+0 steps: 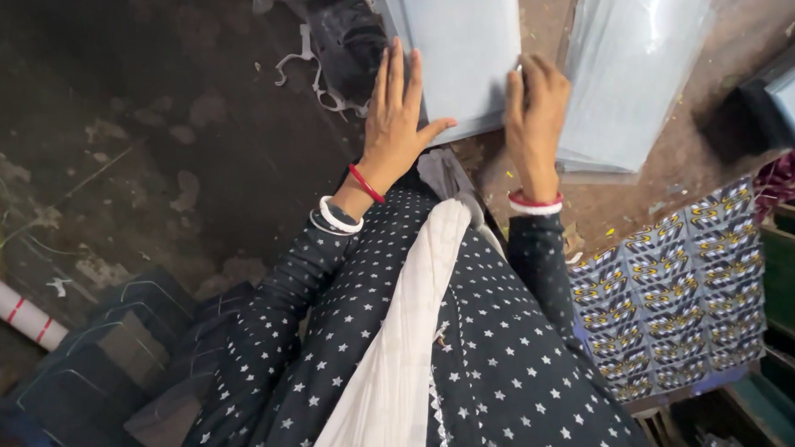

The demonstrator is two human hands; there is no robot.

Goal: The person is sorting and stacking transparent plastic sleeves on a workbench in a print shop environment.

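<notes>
My left hand [394, 118] lies flat with fingers spread on the near left edge of a pale blue-grey sheet stack [461, 49]. My right hand [535, 109] rests on the right edge of the same stack, fingers curled over the edge as if pinching a sheet. Both wrists carry red and white bangles. My sleeves are dark with small white stars, and a white scarf [402, 356] hangs down my front.
A second stack of pale sheets in clear wrap [627, 73] lies to the right on a brown worktop [627, 201]. A patterned blue-and-yellow printed sheet pile [673, 286] sits lower right. A dark stained floor [136, 135] fills the left, with a red-striped white tube [11, 307].
</notes>
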